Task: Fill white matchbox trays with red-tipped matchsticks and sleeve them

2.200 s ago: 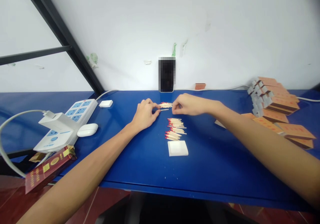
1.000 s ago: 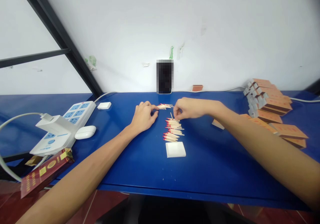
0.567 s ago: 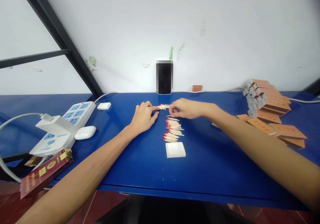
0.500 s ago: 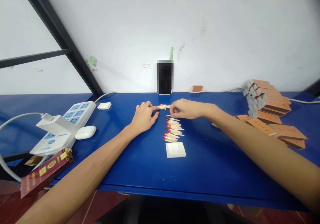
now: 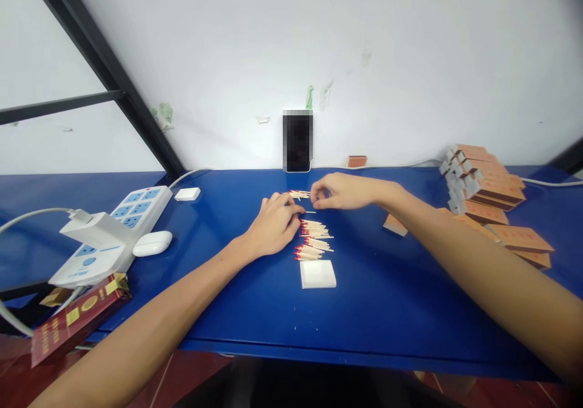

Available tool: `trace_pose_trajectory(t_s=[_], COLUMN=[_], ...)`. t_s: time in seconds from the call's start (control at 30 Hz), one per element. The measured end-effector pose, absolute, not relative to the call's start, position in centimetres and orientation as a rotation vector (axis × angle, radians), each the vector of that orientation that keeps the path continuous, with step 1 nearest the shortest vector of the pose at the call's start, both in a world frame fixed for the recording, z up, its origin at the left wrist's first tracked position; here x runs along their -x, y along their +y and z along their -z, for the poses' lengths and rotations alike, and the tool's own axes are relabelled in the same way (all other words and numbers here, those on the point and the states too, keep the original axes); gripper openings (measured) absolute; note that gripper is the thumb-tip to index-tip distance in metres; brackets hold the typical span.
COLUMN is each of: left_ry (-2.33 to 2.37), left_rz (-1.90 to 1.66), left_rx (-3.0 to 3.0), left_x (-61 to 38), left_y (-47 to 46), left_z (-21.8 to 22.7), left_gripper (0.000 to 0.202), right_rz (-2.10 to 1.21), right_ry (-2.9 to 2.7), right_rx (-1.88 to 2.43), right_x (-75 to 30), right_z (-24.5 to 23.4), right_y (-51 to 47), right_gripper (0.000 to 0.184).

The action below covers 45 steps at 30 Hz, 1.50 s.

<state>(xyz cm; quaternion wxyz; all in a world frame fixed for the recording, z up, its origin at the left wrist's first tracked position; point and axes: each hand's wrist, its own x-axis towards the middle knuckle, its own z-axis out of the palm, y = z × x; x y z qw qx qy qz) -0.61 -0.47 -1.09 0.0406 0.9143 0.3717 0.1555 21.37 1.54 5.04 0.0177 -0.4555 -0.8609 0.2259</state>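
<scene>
My left hand (image 5: 276,224) rests on the table with its fingers spread, and its index fingertip touches the end of a single match (image 5: 310,212). My right hand (image 5: 339,190) is curled, thumb and fingertips close together at the right end of a small far pile of matches (image 5: 299,195). Whatever lies between those fingertips is too small to make out. Nearer to me are rows of red-tipped matches (image 5: 315,229), heads to the left. In front of them lies a white, shallow matchbox tray (image 5: 317,274).
Orange matchboxes (image 5: 489,177) are stacked at the right, with loose ones (image 5: 521,238) nearer. A phone (image 5: 297,141) leans on the wall. At the left are a power strip (image 5: 141,204), a white earbud case (image 5: 152,243) and a dark red box (image 5: 82,317).
My left hand has moved right and nearer to me, from the far pile to the single match. My right hand has lifted slightly beside the far pile. The view has shifted a little.
</scene>
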Motion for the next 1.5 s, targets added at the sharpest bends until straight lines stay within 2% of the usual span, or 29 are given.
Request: trace_pose_trajectory(t_s=[0.1,0.3,0.43,0.6,0.77,0.87,1.03,1.1,1.2,1.3,1.4,1.5], left_ry=[1.062,0.945,0.795,0.721,0.740,0.755,0.785,0.792,0.814,0.835,0.845,0.874], left_rz=[-0.459,-0.307,-0.130,-0.006,-0.069,-0.148,-0.289,-0.329,-0.359,-0.379,-0.384,-0.360], left_rx=[-2.759,-2.728,-2.663,-2.630,-2.683,-2.718,-2.740,-2.738,-2.705,-2.669,-2.650,-2.640], left_x=[0.2,1.1,2.4,2.9,2.5,2.4,1.9,1.7,1.4,1.4,1.3,1.1], left_y=[-1.3,-2.2,-1.9,-1.6,-1.8,-1.8,-1.6,-1.5,-1.4,-1.4,-1.3,-1.3], left_z=[0.7,-0.6,-1.6,-2.2,-1.9,-1.5,-0.8,-0.6,-0.2,0.0,0.3,0.4], left_gripper=[0.036,0.034,0.047,0.061,0.071,0.065,0.048,0.042,0.039,0.047,0.062,0.065], right_rz=[-0.864,-0.658,-0.683,-0.703,-0.642,-0.622,-0.568,-0.521,-0.495,-0.480,-0.644,-0.827], right_ry=[-2.714,-2.789,-2.712,-2.656,-2.661,-2.651,-2.663,-2.664,-2.599,-2.519,-2.442,-2.362], right_rx=[1.509,1.380,1.440,1.403,1.392,1.418,1.384,1.373,1.474,1.594,1.673,1.702], right_x=[-21.5,-21.2,-20.8,-20.2,-19.7,-19.6,-20.1,-20.5,-21.2,-22.2,-23.0,-23.1], right_z=[-5.4,-4.3,-3.4,-3.3,-2.9,-2.8,-2.5,-2.4,-2.4,-2.3,-2.1,-2.0], right_y=[0.8,-2.5,-4.0,-4.2,-4.4,-4.5,-4.2,-4.3,-5.0,-6.2,-6.6,-6.2], right_gripper=[0.034,0.058,0.077,0.069,0.075,0.072,0.049,0.046,0.055,0.065,0.075,0.079])
